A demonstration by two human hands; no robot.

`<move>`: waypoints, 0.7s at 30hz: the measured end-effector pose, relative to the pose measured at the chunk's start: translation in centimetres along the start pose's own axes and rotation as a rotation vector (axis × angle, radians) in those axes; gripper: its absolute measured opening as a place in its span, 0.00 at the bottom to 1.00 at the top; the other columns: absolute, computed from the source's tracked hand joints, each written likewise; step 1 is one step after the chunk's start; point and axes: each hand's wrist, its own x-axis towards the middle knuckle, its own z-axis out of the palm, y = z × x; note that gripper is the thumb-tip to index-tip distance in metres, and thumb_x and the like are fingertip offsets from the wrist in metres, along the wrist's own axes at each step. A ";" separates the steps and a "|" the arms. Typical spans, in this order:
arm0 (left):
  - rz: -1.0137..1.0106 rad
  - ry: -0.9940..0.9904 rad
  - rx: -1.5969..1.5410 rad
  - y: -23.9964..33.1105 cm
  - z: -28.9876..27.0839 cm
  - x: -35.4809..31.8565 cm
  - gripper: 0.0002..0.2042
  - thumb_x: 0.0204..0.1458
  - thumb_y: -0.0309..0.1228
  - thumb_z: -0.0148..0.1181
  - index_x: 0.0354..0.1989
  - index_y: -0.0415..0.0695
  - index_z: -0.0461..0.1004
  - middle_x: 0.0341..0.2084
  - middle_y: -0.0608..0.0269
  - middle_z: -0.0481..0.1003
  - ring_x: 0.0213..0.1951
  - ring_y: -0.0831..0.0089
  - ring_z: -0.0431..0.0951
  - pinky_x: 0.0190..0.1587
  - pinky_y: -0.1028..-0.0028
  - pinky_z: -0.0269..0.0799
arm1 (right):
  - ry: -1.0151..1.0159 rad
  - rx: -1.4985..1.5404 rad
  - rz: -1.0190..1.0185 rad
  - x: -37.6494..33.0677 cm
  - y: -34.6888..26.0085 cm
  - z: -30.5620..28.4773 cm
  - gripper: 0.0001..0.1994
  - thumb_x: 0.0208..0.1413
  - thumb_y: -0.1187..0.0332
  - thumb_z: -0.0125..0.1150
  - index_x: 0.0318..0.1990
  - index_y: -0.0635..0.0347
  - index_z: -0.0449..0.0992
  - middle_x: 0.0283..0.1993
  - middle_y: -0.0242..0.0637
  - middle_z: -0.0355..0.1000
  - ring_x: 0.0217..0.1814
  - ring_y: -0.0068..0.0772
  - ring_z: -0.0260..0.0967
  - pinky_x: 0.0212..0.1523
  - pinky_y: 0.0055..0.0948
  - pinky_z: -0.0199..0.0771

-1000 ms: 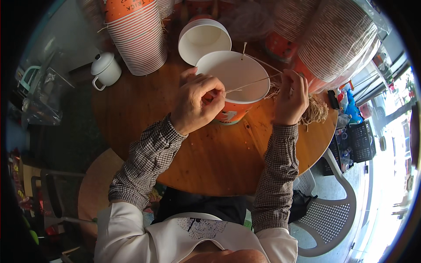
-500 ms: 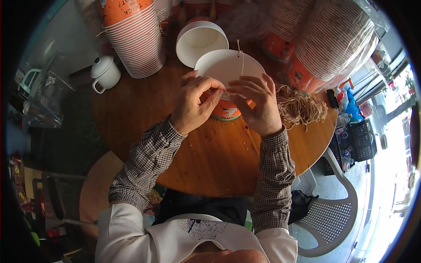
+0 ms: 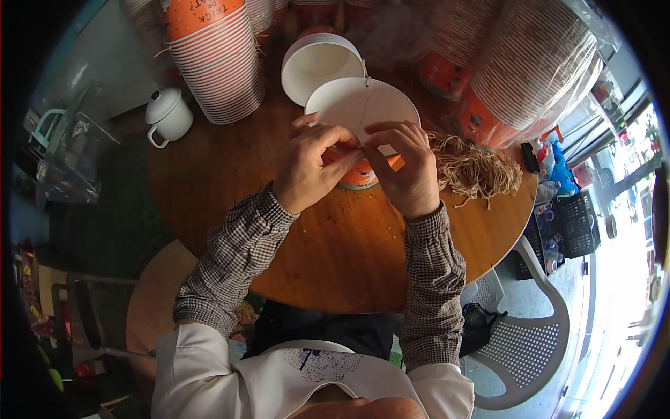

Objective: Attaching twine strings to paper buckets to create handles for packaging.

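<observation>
An orange paper bucket (image 3: pixel 336 94) with a white inside stands on the wooden table, its mouth facing up. A thin pale cord (image 3: pixel 366 105) is knotted at its far rim and runs across the mouth to my fingers. My left hand (image 3: pixel 307 167) pinches at the near rim, thumb against forefinger. Tip to tip with it, my right hand (image 3: pixel 407 171) pinches the cord too. The cord's end is hidden between the fingertips. Close beyond my right hand lies a tangled pile of cords (image 3: pixel 478 167).
Behind the bucket, another white-lined bucket (image 3: pixel 317 70) lies tipped. A tall stack of buckets (image 3: pixel 216 73) and a white lidded mug (image 3: pixel 169 117) stand left. Plastic-wrapped bucket stacks (image 3: pixel 537 77) crowd the back right. A grey chair (image 3: pixel 520 349) sits beside the round table (image 3: pixel 328 258).
My right hand has moved left, bringing its fingertips against my left ones. The knotted cord at the far rim has shifted left. My left hand has barely moved.
</observation>
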 end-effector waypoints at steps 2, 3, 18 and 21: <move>-0.017 0.007 -0.032 -0.4 0.1 0.0 0.04 0.49 0.26 0.63 0.31 0.43 0.74 0.26 0.70 0.78 0.26 0.77 0.79 0.58 0.67 0.58 | 0.027 -0.028 -0.018 0.1 -0.1 0.1 0.06 0.45 0.74 0.64 0.32 0.57 0.75 0.43 0.31 0.75 0.49 0.36 0.69 0.56 0.41 0.62; -0.033 0.012 -0.066 -0.5 0.1 0.0 0.04 0.49 0.26 0.64 0.30 0.43 0.74 0.25 0.69 0.78 0.26 0.76 0.79 0.57 0.68 0.59 | 0.054 -0.057 -0.034 0.1 -0.1 0.1 0.06 0.44 0.74 0.64 0.31 0.57 0.75 0.44 0.32 0.74 0.50 0.37 0.69 0.55 0.40 0.63; -0.197 0.013 -0.347 0.9 -0.2 0.1 0.16 0.46 0.20 0.61 0.44 0.43 0.69 0.24 0.70 0.75 0.29 0.78 0.76 0.41 0.77 0.70 | 0.140 -0.178 -0.158 0.0 -0.8 0.6 0.08 0.41 0.73 0.66 0.31 0.55 0.76 0.50 0.33 0.71 0.55 0.41 0.66 0.51 0.42 0.66; -0.181 0.025 -0.326 0.8 0.2 0.1 0.15 0.46 0.20 0.61 0.44 0.43 0.69 0.24 0.70 0.75 0.29 0.78 0.76 0.41 0.77 0.69 | 0.167 -0.223 -0.183 0.0 -0.7 0.6 0.08 0.40 0.73 0.66 0.31 0.54 0.76 0.51 0.33 0.70 0.56 0.40 0.65 0.53 0.43 0.65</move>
